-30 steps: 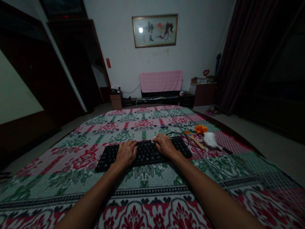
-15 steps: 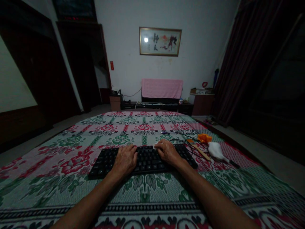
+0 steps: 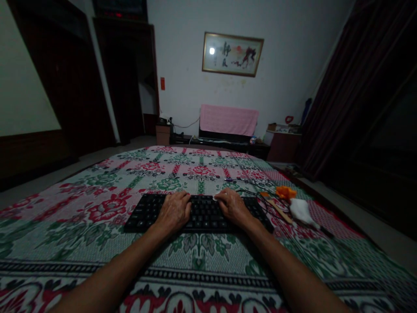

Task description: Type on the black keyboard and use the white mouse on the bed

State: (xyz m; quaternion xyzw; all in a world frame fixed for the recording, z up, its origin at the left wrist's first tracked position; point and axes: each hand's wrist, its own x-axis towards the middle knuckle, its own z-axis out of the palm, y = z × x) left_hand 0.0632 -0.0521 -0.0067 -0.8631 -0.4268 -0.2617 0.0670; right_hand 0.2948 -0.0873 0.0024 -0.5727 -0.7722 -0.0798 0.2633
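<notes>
A black keyboard (image 3: 205,213) lies flat on a flowered red, green and white bedspread (image 3: 107,208). My left hand (image 3: 174,211) rests on the keys left of the middle, fingers curled down onto them. Over the keys right of the middle lies my right hand (image 3: 232,206), fingers stretched toward the top row, with a small white thing that I cannot make out at its fingertips. Neither hand lifts the keyboard. Both bare forearms reach in from the bottom edge.
To the keyboard's right lie a dark cable (image 3: 250,193), an orange object (image 3: 286,191), a wooden stick (image 3: 276,211) and a white cloth-like lump (image 3: 301,208). Beyond the bed stand a low stand under a pink cloth (image 3: 228,120), a framed picture (image 3: 232,54) and dark curtains (image 3: 342,100).
The view has swung slightly to the left and tilted, so the room shifts right in frame. Both hands stay on the keyboard with only small finger movement.
</notes>
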